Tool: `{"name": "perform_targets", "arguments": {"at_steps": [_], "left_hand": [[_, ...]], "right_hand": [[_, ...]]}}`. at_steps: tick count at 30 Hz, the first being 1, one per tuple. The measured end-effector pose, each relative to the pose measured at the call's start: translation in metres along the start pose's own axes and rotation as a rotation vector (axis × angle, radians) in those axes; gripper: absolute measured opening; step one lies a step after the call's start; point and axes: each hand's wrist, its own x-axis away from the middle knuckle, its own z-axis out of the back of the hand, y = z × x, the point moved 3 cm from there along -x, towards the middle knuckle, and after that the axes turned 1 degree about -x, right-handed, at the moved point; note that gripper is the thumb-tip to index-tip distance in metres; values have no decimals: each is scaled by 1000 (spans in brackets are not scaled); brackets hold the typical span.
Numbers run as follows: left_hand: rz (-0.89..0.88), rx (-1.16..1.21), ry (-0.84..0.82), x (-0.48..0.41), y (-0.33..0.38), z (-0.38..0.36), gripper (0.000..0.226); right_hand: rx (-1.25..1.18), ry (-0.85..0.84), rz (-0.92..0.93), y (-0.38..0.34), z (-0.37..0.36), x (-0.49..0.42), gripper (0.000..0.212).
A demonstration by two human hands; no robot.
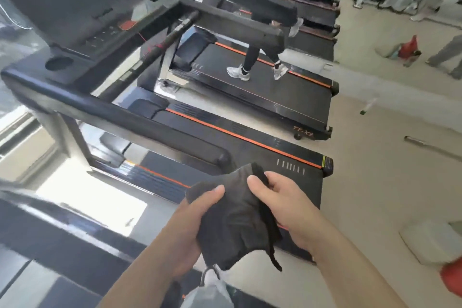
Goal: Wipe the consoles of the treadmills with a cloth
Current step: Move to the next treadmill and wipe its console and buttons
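Your left hand (197,217) and right hand (282,202) both grasp the dark cloth (235,215), holding it below the console (82,15) and over the treadmill belt (250,157).

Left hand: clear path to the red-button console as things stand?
Probably yes, if it goes over the handrail. The left hand and right hand both grip the cloth; nothing covers the console.

A single head-worn wide view looks forward and down, tilted, close above the left hand (186,230) and right hand (285,207), with the treadmills (250,140) receding toward the top.
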Motion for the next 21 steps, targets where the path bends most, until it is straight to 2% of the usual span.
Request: {"name": "perform_targets", "arguments": {"at_steps": [2,4,6,11,13,16,18,21], "left_hand": [[-18,-33,-53,-16,17,-7,32],[7,-23,-63,-32,30,-10,42],[5,-24,-51,-43,40,-11,42],[-24,74,85,-79,63,-22,31],[-52,113,141,-98,72,-23,37],[-127,142,174,-127,83,-36,51],[-171,208,220,-147,88,-49,52],[-227,302,350,-178,99,-74,41]], "right_hand": [[55,-51,3,-21,7,-22,43],[21,-101,6,-41,14,-46,40],[-11,-128,-10,-57,19,-69,38],[-21,-309,-41,-83,27,-134,43],[23,-423,-40,-90,32,-163,42],[90,-538,-63,-104,43,-209,29],[147,-576,-79,-115,47,-240,28],[310,-570,-34,-130,56,-283,34]]}}
